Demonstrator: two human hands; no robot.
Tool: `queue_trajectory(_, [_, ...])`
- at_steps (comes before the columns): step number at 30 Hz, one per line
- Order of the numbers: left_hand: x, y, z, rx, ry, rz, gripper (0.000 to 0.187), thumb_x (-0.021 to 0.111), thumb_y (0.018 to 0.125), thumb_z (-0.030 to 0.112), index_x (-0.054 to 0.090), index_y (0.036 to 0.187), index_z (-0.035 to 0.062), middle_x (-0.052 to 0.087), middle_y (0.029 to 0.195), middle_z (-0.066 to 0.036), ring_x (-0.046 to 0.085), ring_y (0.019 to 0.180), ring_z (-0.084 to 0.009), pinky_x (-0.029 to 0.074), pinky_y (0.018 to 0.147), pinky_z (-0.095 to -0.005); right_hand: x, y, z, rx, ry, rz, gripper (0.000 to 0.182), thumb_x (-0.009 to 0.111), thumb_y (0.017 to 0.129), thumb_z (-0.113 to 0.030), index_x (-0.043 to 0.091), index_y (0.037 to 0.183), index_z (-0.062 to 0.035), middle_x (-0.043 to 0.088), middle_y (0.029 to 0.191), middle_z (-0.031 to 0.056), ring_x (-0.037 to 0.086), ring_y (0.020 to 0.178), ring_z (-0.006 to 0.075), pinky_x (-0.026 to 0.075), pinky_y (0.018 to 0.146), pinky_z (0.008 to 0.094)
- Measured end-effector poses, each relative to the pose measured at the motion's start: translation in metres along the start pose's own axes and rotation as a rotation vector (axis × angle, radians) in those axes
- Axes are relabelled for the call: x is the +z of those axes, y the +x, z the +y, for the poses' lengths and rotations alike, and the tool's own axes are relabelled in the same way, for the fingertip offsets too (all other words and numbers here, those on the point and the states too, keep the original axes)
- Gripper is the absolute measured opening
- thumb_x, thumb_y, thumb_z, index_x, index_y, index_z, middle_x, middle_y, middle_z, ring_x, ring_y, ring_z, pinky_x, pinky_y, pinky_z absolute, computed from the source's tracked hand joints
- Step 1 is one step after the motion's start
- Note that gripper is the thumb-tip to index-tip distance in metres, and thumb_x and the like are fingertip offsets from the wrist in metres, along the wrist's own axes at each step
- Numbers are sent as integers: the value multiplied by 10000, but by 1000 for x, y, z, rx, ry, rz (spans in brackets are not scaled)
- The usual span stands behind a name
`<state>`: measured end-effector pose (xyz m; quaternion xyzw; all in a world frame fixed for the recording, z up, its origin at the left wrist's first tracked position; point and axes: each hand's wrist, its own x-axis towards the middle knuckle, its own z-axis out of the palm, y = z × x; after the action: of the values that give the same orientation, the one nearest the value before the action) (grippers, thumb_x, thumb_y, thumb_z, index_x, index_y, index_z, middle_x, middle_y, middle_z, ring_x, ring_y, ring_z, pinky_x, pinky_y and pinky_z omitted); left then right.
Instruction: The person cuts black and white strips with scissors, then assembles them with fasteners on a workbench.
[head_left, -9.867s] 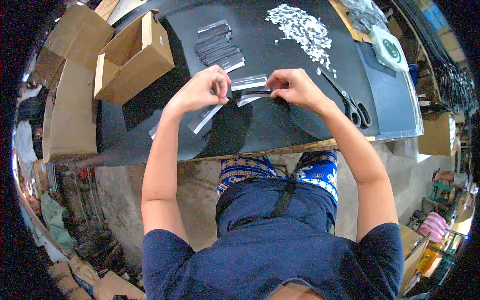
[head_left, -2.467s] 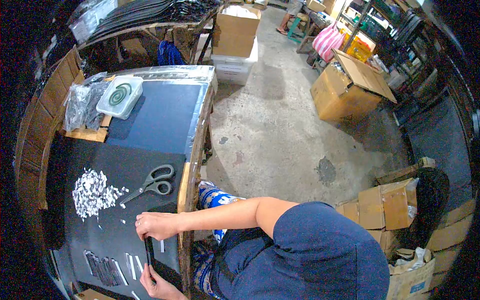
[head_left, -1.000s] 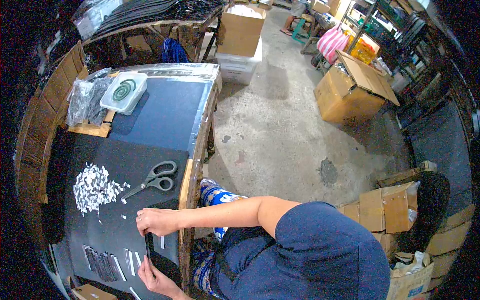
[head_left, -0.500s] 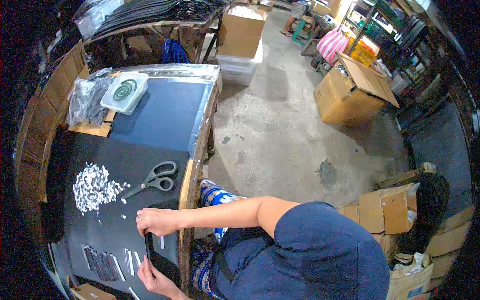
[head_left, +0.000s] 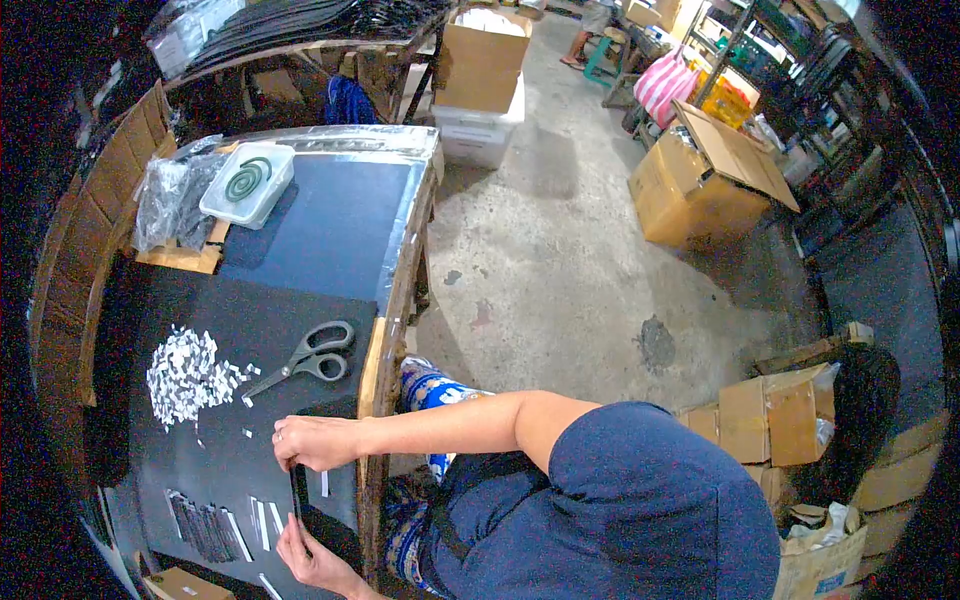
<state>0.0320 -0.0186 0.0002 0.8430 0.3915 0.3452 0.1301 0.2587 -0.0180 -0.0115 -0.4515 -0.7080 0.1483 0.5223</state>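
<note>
Both my hands are over the black work surface near the table edge. My right hand point(head_left: 318, 443) has its fingers pinched at one end of a thin black strip point(head_left: 295, 491). At the strip's other end, the fingertips of my left hand point(head_left: 312, 560) close on it. Short white strips point(head_left: 262, 523) lie just left of the black one, and a single white strip point(head_left: 324, 484) is at its right. A row of dark strips point(head_left: 205, 526) sits farther left. Grey-handled scissors point(head_left: 318, 357) rest beyond my right hand, near a heap of small white pieces point(head_left: 190, 377).
A clear plastic tub point(head_left: 248, 187) holding a green coil stands at the table's far end beside crumpled plastic point(head_left: 176, 200). Cardboard boxes point(head_left: 695, 185) stand on the concrete floor. A striped bag point(head_left: 664, 88) and part of a seated person point(head_left: 590, 35) are farther back.
Hardly anything differs. My hands keep hold of the strip in nearly the same place, and the view has shifted very slightly.
</note>
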Motion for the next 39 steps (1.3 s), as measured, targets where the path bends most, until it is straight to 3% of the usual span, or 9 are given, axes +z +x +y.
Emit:
queue_trajectory(16, [-1, -1, 1, -23, 7, 1, 214, 597, 834, -9, 671, 1036, -4, 644, 928, -132, 601, 847, -257, 484, 778, -347, 0, 0, -1, 28, 11, -20, 61, 599, 713, -26, 653, 715, -54, 622, 733, 63, 554, 806, 261, 412, 769, 363])
queue_trajectory(28, [-4, -2, 10, -219, -13, 76, 130, 654, 827, 50, 688, 935, -13, 668, 879, -95, 619, 793, -213, 486, 751, -329, 0, 0, 0, 50, -8, -47, 91, 585, 715, -9, 659, 745, -52, 628, 760, 66, 552, 833, 264, 415, 797, 376])
queue_trajectory(30, [-4, -2, 10, -200, -31, 76, 123, 650, 831, 50, 688, 931, -12, 667, 879, -97, 621, 787, -210, 489, 739, -323, 1, 1, 1, 52, 25, -11, 118, 598, 658, -20, 674, 730, -75, 627, 762, 91, 562, 811, 300, 443, 767, 397])
queue_trajectory(34, [-4, -2, 11, -219, 12, 72, 123, 649, 830, 44, 688, 933, -10, 665, 875, -98, 622, 781, -216, 490, 737, -323, 1, 0, 1, 49, 8, -15, 128, 598, 655, -19, 677, 737, -77, 627, 762, 90, 563, 807, 300, 440, 778, 398])
queue_trajectory(37, [-2, -4, 3, -179, -9, 64, 121, 648, 828, 35, 689, 934, -7, 662, 881, -100, 621, 792, -218, 491, 740, -325, -1, 1, -1, 59, -5, -57, 76, 591, 727, -21, 660, 744, -47, 620, 762, 76, 544, 834, 265, 415, 788, 371])
queue_trajectory(39, [-2, -3, 4, -151, -9, 81, 123, 647, 827, 30, 688, 937, -8, 662, 896, -104, 619, 800, -220, 491, 746, -326, 1, 1, 1, 57, 8, -26, 133, 588, 655, -15, 675, 734, -76, 622, 758, 96, 560, 819, 303, 435, 787, 403])
